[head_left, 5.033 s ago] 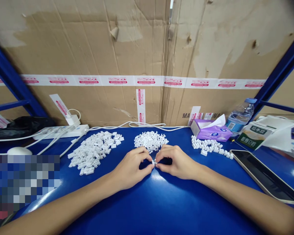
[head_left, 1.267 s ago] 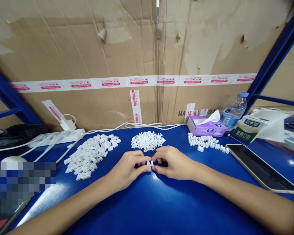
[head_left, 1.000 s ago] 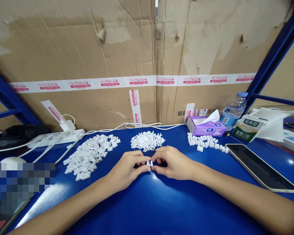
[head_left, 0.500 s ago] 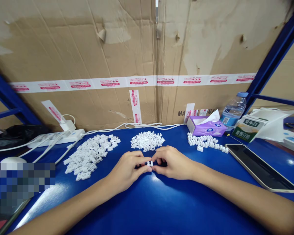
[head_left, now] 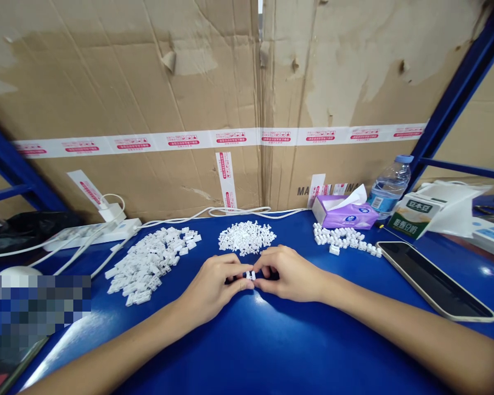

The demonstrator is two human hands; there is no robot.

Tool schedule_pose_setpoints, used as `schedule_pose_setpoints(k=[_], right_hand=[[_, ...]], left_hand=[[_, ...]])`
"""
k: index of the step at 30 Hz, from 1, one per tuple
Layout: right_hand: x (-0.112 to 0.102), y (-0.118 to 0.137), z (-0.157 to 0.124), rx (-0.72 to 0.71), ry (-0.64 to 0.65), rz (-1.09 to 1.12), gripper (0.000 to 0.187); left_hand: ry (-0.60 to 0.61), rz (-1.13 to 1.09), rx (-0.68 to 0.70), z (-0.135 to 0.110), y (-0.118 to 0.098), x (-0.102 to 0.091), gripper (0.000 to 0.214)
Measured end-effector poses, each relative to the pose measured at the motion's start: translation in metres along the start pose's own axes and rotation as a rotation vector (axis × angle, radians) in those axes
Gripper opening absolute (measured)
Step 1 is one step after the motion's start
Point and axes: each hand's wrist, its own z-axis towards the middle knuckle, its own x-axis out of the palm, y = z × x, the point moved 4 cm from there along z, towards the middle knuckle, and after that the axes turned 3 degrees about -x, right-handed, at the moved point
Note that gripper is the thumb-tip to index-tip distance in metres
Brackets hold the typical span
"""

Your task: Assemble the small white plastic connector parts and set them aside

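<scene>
Between my two hands is a small white plastic piece [head_left: 251, 276], pinched from both sides just above the blue table [head_left: 247, 351]. My left hand [head_left: 222, 280] grips its left end between thumb and forefinger. From the other side, my right hand [head_left: 286, 274] closes thumb and fingertips on the right end. Whether it is one part or two joined parts I cannot tell. Behind the hands lies a heap of tiny white plastic parts [head_left: 247, 237]. A larger heap of white rectangular plastic housings [head_left: 148, 266] spreads to the left. Small white blocks [head_left: 341, 238] form a loose group at the right.
A phone [head_left: 436, 280] lies by my right forearm. Behind it stand a purple tissue box [head_left: 348, 215], a water bottle [head_left: 389, 186] and a green-white carton [head_left: 417, 214]. A power strip [head_left: 90, 235] with white cables sits back left. Cardboard [head_left: 148, 82] walls the back.
Both hands keep the same pinch on the white piece, with hardly any movement. The whole view has shifted very slightly.
</scene>
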Motion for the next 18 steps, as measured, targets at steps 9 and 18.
schedule_pose_setpoints(k=[9,18], right_hand=[[0.0003,-0.0013,-0.0008,0.006,0.003,0.001,0.008],[0.0001,-0.0014,-0.0007,0.002,0.007,0.009,0.010]], left_hand=[[0.032,-0.010,-0.032,0.0009,-0.0021,-0.0008,0.010],[0.046,-0.033,-0.110,0.0017,-0.0044,-0.0036,0.010]])
